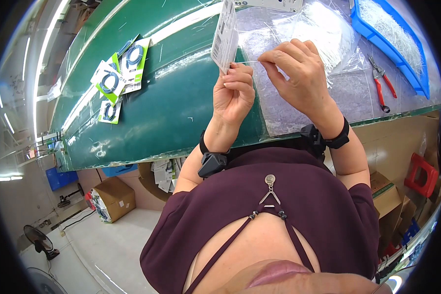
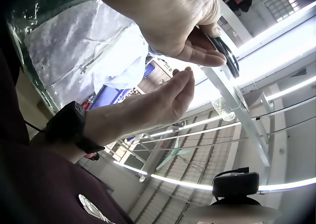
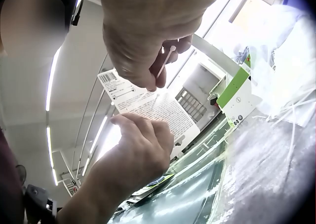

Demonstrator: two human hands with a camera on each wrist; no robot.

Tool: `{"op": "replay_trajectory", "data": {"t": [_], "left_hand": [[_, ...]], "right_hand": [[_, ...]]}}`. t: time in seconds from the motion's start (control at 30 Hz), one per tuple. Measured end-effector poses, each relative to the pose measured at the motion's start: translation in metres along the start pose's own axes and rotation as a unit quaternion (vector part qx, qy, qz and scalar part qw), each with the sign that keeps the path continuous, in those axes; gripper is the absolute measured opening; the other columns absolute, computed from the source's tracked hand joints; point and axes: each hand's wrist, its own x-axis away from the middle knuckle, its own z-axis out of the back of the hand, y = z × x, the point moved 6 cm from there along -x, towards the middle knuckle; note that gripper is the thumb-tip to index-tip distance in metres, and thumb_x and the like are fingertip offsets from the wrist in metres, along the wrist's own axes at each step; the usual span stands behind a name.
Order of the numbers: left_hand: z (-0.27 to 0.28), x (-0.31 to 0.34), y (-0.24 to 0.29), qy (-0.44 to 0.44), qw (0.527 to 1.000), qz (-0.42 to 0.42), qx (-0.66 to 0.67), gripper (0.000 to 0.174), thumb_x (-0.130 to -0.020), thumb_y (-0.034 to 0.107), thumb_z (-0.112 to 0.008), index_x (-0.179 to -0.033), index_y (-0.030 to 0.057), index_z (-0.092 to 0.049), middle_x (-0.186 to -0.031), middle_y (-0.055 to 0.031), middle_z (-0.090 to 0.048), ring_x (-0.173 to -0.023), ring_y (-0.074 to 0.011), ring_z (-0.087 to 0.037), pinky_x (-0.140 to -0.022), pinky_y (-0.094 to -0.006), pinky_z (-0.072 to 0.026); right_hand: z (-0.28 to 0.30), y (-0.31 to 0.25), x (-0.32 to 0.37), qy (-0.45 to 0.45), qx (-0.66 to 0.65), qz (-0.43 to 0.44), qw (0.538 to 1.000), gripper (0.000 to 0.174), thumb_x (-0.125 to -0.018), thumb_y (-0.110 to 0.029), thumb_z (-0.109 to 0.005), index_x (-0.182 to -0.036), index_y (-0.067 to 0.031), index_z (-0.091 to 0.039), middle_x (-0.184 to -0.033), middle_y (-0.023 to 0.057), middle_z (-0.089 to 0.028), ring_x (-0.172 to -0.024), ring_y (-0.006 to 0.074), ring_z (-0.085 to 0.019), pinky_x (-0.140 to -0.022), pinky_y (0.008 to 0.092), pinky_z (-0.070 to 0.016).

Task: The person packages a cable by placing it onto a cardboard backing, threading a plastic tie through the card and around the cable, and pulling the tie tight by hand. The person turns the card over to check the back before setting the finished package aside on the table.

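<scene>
A printed white card [image 1: 225, 39] stands upright in the left hand [image 1: 234, 95], pinched at its lower edge. In the right wrist view the card's text side [image 3: 153, 108] faces the camera, with the left hand [image 3: 140, 150] at its edge. Just right of the card, the right hand [image 1: 301, 73] pinches a thin white tie [image 1: 251, 61] between thumb and forefinger. That tie's small head [image 3: 173, 48] shows in the right wrist view. In the left wrist view a dark coiled cable [image 2: 228, 56] lies along the card's far side, beyond the left hand [image 2: 173, 21].
Several carded blue cables [image 1: 110, 81] lie at the left of the green table [image 1: 181, 108]. A heap of white ties [image 1: 328, 39] on plastic, red-handled cutters [image 1: 381, 85] and a blue tray [image 1: 402, 61] of ties are on the right. Another card [image 1: 274, 4] lies at the far edge.
</scene>
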Motion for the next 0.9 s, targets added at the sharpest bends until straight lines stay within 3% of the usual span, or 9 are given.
{"op": "replay_trajectory", "data": {"t": [0.37,0.5,0.57,0.67,0.7,0.8,0.83,0.9], "left_hand": [[0.006,0.001,0.001,-0.003,1.0,0.005,0.002,0.022,-0.085,0.015,-0.067,-0.091,-0.0025,-0.055,-0.077,-0.0031,-0.051,-0.07,-0.012,-0.057,-0.06,-0.0225,-0.0529],[0.01,-0.001,0.003,0.016,0.994,-0.04,-0.101,0.029,-0.086,0.022,-0.067,-0.098,-0.0023,-0.055,-0.085,-0.0044,-0.055,-0.075,-0.0131,-0.059,-0.065,-0.0226,-0.054],[0.01,-0.003,0.007,0.025,0.967,-0.089,-0.236,0.035,-0.086,0.027,-0.065,-0.105,-0.0012,-0.054,-0.094,-0.0073,-0.058,-0.085,-0.0177,-0.062,-0.072,-0.026,-0.0558],[0.012,-0.004,0.016,0.038,0.938,-0.124,-0.32,0.04,-0.087,0.03,-0.063,-0.111,0.0,-0.053,-0.102,-0.0111,-0.059,-0.095,-0.0231,-0.062,-0.08,-0.0307,-0.0563],[0.014,-0.002,0.021,0.057,0.928,-0.131,-0.344,0.041,-0.087,0.03,-0.062,-0.115,0.0008,-0.051,-0.106,-0.0135,-0.06,-0.1,-0.0262,-0.062,-0.084,-0.0338,-0.0558],[0.018,0.0,0.024,0.089,0.905,-0.148,-0.389,0.043,-0.088,0.03,-0.061,-0.118,0.0013,-0.049,-0.112,-0.0174,-0.059,-0.107,-0.0308,-0.06,-0.09,-0.0388,-0.0545],[0.019,0.0,0.024,0.106,0.89,-0.157,-0.416,0.044,-0.089,0.03,-0.06,-0.119,0.0011,-0.049,-0.114,-0.0189,-0.059,-0.11,-0.0322,-0.058,-0.092,-0.0407,-0.0535],[0.019,0.0,0.023,0.122,0.876,-0.167,-0.436,0.044,-0.089,0.03,-0.06,-0.12,0.0009,-0.048,-0.115,-0.0204,-0.058,-0.112,-0.0337,-0.057,-0.094,-0.0426,-0.0526]], "right_hand": [[-0.001,-0.006,0.0,-0.017,-0.012,-0.002,1.0,0.013,-0.071,-0.004,-0.072,-0.08,-0.0102,-0.066,-0.072,-0.0008,-0.061,-0.067,0.0158,-0.056,-0.064,0.0296,-0.0371],[-0.013,-0.005,-0.002,0.007,-0.051,-0.012,0.999,0.01,-0.072,-0.007,-0.07,-0.08,-0.0109,-0.065,-0.073,-0.0011,-0.06,-0.068,0.0171,-0.055,-0.064,0.0301,-0.0364],[-0.016,-0.003,0.001,0.015,-0.068,-0.011,0.998,0.009,-0.073,-0.008,-0.069,-0.08,-0.0113,-0.065,-0.074,-0.0013,-0.059,-0.068,0.0176,-0.054,-0.064,0.0304,-0.0361],[-0.021,0.017,0.013,0.009,-0.133,-0.11,0.985,0.016,-0.075,-0.003,-0.068,-0.089,-0.0073,-0.064,-0.078,0.005,-0.062,-0.075,0.024,-0.058,-0.068,0.0338,-0.041],[-0.022,0.019,0.016,0.002,-0.132,-0.103,0.986,0.016,-0.075,-0.003,-0.068,-0.089,-0.0073,-0.064,-0.078,0.005,-0.062,-0.075,0.024,-0.058,-0.068,0.0338,-0.041],[-0.03,0.041,0.029,-0.021,-0.229,-0.217,0.949,0.022,-0.076,0.001,-0.066,-0.098,-0.0034,-0.062,-0.085,0.0123,-0.065,-0.082,0.0298,-0.061,-0.074,0.0368,-0.0459],[-0.03,0.044,0.031,-0.026,-0.226,-0.212,0.95,0.022,-0.076,0.001,-0.066,-0.098,-0.0034,-0.062,-0.085,0.0123,-0.065,-0.082,0.0298,-0.061,-0.074,0.0368,-0.0459],[-0.032,0.052,0.039,-0.04,-0.24,-0.237,0.941,0.024,-0.078,0.003,-0.065,-0.102,-0.0018,-0.062,-0.093,0.0103,-0.066,-0.09,0.0209,-0.061,-0.077,0.0315,-0.0473]]}}
